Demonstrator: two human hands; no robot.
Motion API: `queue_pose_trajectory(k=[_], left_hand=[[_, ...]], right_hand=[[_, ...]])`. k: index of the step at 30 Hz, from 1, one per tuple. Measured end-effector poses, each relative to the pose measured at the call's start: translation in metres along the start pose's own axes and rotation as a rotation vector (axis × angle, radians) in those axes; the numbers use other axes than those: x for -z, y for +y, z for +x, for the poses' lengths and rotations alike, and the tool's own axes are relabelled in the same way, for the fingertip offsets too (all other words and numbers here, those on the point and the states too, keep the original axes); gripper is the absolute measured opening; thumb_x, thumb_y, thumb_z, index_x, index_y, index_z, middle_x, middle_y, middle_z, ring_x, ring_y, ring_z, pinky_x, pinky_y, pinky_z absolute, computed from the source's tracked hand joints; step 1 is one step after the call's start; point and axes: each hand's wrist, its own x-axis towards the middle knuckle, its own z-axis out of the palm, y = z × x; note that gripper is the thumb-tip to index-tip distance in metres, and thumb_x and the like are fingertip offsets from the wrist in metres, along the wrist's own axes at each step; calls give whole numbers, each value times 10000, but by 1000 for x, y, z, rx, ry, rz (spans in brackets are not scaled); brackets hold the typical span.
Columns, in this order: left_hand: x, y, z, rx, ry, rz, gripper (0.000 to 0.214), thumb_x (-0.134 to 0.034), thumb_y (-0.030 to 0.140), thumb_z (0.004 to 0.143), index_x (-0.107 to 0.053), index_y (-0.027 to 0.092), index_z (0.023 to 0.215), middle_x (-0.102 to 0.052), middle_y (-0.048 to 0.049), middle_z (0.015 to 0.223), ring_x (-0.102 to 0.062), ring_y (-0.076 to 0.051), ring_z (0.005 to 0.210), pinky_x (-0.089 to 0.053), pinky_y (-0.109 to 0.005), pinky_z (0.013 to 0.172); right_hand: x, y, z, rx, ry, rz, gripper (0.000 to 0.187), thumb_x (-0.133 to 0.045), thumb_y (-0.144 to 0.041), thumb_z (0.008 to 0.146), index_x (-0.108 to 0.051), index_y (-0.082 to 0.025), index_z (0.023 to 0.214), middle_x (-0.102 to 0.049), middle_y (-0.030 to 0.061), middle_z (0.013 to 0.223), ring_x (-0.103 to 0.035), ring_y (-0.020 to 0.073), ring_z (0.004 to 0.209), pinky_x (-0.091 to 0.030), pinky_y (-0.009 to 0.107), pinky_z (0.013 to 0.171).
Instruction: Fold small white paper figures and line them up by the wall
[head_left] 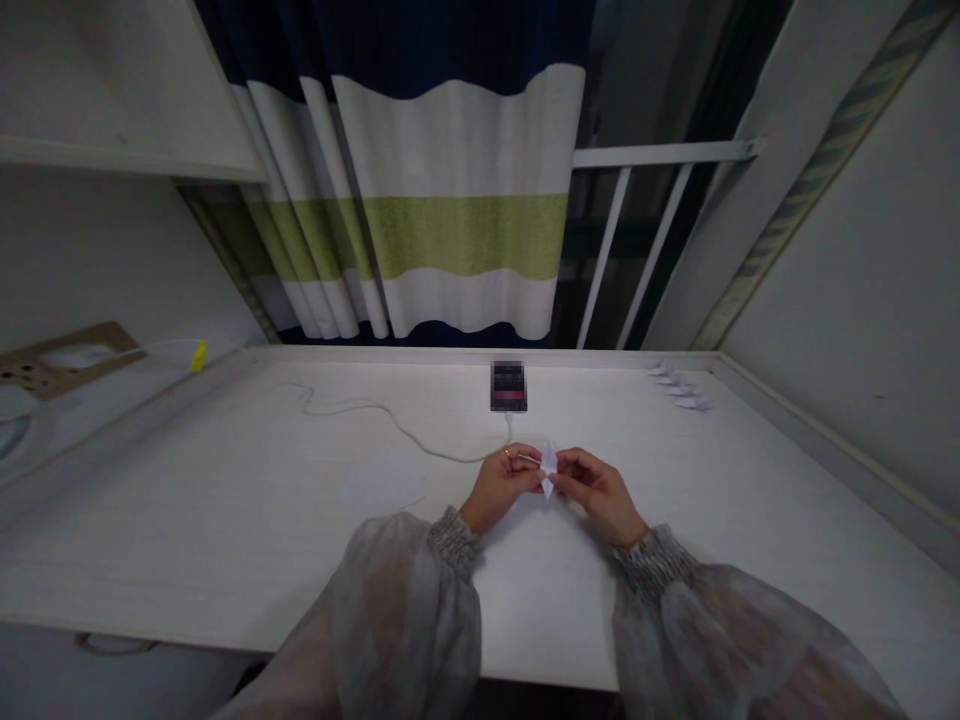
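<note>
Between both hands, just above the white desk, is a small piece of folded white paper [549, 468], narrow and pointed at its top and bottom. My left hand [504, 484] pinches its left side with thumb and fingers; a ring shows on one finger. From the other side my right hand [598, 490] grips the paper's right edge between thumb and forefinger. The fingertips hide part of the folds. Flat on the desk to the left of my left hand lies a pale sheet, probably paper [382, 480], faint against the white surface.
A phone-like device [508, 387] with a white cable [390, 412] lies beyond my hands. Several folded white paper pieces [681, 388] sit at the desk's [555, 620] back right. A striped curtain [457, 200] and a white railing [667, 154] stand behind the desk.
</note>
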Motion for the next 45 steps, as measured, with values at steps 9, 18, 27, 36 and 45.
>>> queue_pose_trajectory(k=[9, 18, 27, 36, 45], left_hand=[[-1, 0, 0, 6, 42, 20, 318, -722, 256, 504, -536, 115, 721, -582, 25, 576, -538, -76, 519, -465, -220, 541], [0, 1, -1, -12, 42, 40, 262, -703, 235, 530, -551, 116, 707, -578, 26, 582, -529, -70, 510, -454, -208, 527], [1, 2, -1, -32, 14, 68, 198, -674, 207, 551, -571, 116, 693, -581, 17, 589, -536, -78, 525, -440, -213, 549], [1, 3, -3, -48, -9, 91, 134, -636, 186, 576, -577, 119, 677, -589, 9, 593, -540, -83, 544, -456, -223, 568], [-1, 3, -3, -40, 20, 67, 279, -704, 224, 533, -491, 127, 685, -565, 35, 584, -543, -66, 535, -459, -204, 566]], right_hand=[[0, -3, -1, -6, 11, 67, 191, -677, -272, 595, -558, -178, 712, -519, -47, 547, -485, 91, 500, -412, 236, 503], [0, -2, -1, -31, 6, 55, 155, -652, -274, 614, -559, -179, 693, -534, -38, 555, -493, 99, 514, -412, 245, 516], [4, 1, -2, 72, -18, 5, 39, -590, -193, 666, -576, -185, 702, -529, -35, 605, -513, 101, 544, -417, 247, 552], [5, 0, -1, 195, -15, -57, 81, -560, -125, 651, -609, -189, 648, -516, -10, 700, -524, 97, 552, -430, 238, 517], [8, -1, -2, 451, -34, -339, 143, -517, -109, 712, -626, -201, 703, -527, 26, 752, -526, 129, 697, -413, 265, 607]])
